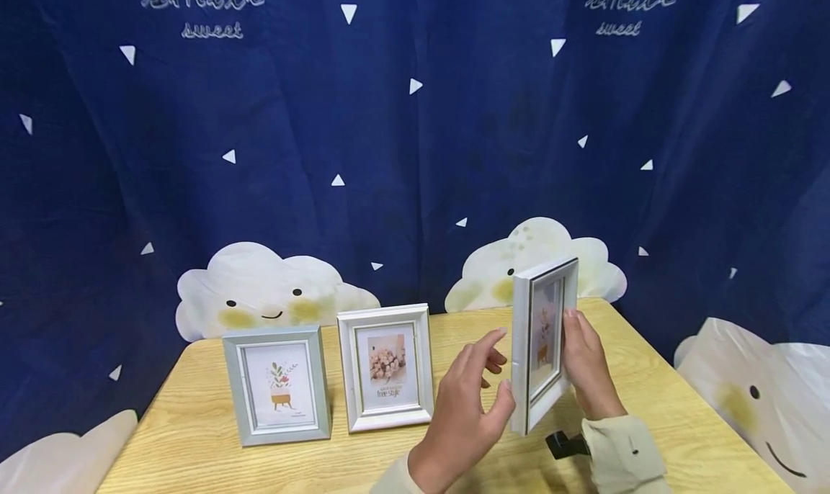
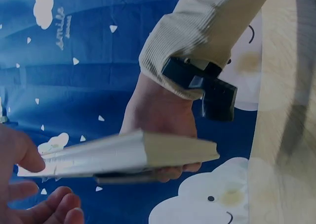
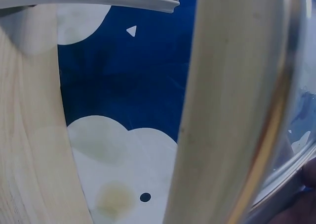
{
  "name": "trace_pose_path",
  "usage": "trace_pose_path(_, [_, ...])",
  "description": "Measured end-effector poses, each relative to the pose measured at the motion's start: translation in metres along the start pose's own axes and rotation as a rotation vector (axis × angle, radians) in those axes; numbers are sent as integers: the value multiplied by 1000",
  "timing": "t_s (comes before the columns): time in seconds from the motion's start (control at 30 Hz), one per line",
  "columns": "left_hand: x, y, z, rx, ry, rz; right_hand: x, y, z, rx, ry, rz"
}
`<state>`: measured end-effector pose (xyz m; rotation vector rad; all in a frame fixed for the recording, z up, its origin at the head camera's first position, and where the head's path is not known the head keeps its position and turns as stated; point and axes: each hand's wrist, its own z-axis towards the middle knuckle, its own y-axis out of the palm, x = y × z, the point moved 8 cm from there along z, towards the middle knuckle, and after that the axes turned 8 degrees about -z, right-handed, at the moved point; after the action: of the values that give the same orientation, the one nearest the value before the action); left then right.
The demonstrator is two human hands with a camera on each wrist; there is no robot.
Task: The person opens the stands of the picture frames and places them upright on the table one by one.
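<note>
A white picture frame (image 1: 545, 343) stands upright off the table, turned nearly edge-on, with a flower-pot print behind its glass. My right hand (image 1: 588, 368) grips its right side, thumb on the front border. My left hand (image 1: 463, 407) is by its left edge, fingers loosely bent and spread. In the left wrist view, the left thumb (image 2: 27, 152) overlaps the near end of the frame (image 2: 143, 152); whether they touch I cannot tell. The right wrist view shows the frame's edge (image 3: 227, 105) close up, with dark fingers (image 3: 301, 204) at the lower right.
A grey-green picture frame (image 1: 233, 386) and a white picture frame (image 1: 346, 379) with a flower photo stand to the left on the wooden table (image 1: 175, 422). Behind the table hangs a blue curtain (image 1: 389, 134) with clouds. A black wrist camera (image 1: 564, 445) sits below the right hand.
</note>
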<state>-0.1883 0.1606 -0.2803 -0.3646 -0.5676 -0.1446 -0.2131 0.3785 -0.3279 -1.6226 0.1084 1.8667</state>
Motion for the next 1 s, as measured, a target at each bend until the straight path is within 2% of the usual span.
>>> trace_pose_path(0.13, [-4,-7,3,-3,-15,11,-1,0,0,-1,4,7])
trace_pose_path(0.27, [-7,-5,3,-71,-20,69,-1,-2,0,7,-2,23])
trace_pose_path(0.47, [-14,3,-1,-158,-89,93,0,-2,0,-1,13,21])
trace_pose_path(0.7, [-18,6,-2,-160,-108,90,-2,0,0,-17,11,21])
trace_pose_path(1.0, [-19,8,-3,-156,-99,142,0,2,0,-35,9,26])
